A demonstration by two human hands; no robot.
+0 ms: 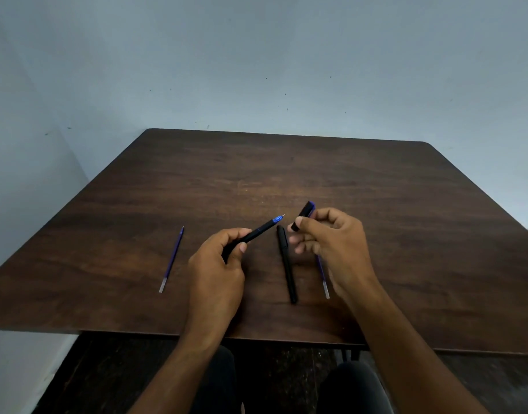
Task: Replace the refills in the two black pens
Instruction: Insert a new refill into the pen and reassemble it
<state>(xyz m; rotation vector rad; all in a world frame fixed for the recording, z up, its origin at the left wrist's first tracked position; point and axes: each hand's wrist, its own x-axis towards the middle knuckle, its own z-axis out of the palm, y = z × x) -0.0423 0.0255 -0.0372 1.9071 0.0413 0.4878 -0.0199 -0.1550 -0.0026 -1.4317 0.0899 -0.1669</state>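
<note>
Both hands were up over the near half of the dark wooden tabletop (376,189). His left hand (216,268) was wrapped around the barrel of an uncapped black pen (258,230), fingers curled about its lower end, so that the blue tip section and its fine point angled up and away toward the right. His right hand (331,243) pinched the pen cap (304,215) between thumb and forefinger, a short black piece with a bluish edge, held tilted just beyond the pen's tip and apart from it; the other fingers were loosely curled beneath.

Between the two hands a second black pen (286,264), cap on, lay flat on the wood, running from near his right fingers back toward the front edge. Just to its right a blue refill (324,279) lay partly hidden under the right hand, its pale end showing below the wrist. Another blue refill (171,259) lay well off to the left, alone, slanted with its point away from him. Behind stood a plain bluish wall (256,55).
</note>
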